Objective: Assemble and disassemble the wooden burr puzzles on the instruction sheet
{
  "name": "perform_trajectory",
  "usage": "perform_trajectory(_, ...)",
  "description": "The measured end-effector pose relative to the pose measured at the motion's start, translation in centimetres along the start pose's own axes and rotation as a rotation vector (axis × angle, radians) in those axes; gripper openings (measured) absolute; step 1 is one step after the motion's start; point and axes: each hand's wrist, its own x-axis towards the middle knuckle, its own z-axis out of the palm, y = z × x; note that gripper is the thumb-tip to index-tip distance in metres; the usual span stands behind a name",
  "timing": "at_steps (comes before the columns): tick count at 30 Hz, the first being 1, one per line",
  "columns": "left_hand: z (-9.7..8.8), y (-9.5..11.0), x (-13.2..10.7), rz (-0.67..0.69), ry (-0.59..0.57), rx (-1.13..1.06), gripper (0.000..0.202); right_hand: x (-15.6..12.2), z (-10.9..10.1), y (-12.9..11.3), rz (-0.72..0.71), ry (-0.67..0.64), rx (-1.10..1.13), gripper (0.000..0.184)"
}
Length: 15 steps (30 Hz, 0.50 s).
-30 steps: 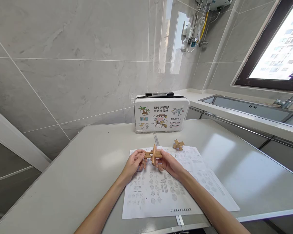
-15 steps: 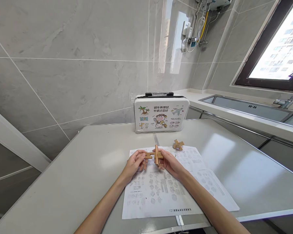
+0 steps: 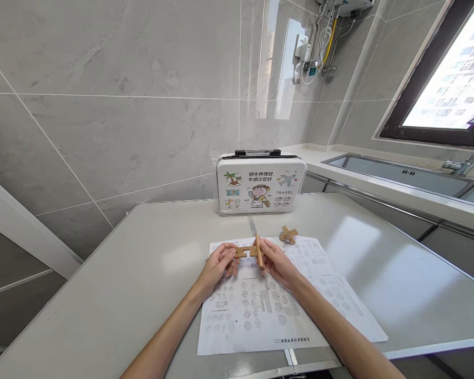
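Observation:
My left hand (image 3: pixel 222 261) pinches the left end of a notched wooden puzzle piece (image 3: pixel 242 252), which lies level above the printed sheet. Across its right end stands a second wooden puzzle piece (image 3: pixel 258 252), tilted slightly, with my right hand (image 3: pixel 275 260) closed around it. The two pieces touch near my right fingertips; whether they interlock I cannot tell. Past my right hand, an assembled cross-shaped wooden puzzle (image 3: pixel 288 235) rests at the sheet's far edge. Under both hands is the printed instruction sheet (image 3: pixel 260 337), covered in small line drawings.
A white case (image 3: pixel 262 184) with cartoon prints and a black handle stands at the back of the grey table (image 3: pixel 114 295). To the right are a sink (image 3: pixel 403 176) and a faucet (image 3: pixel 464 164). A tiled wall (image 3: pixel 142 131) rises behind.
The crosswise piece in my right hand has shifted slightly right and now leans the other way. My right hand has moved a little right; my left hand has stayed put.

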Motion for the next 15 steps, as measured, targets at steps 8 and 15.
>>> perform_trajectory(8,-0.02,0.02,0.06,-0.011,0.000,-0.001,0.036,0.18,0.03,0.13,-0.017,0.028,0.079,0.044)
perform_trajectory(15,-0.02,0.16,0.01,-0.020,0.010,-0.040,0.036,0.05,-0.06,0.07,-0.011,0.000,0.151,0.038)
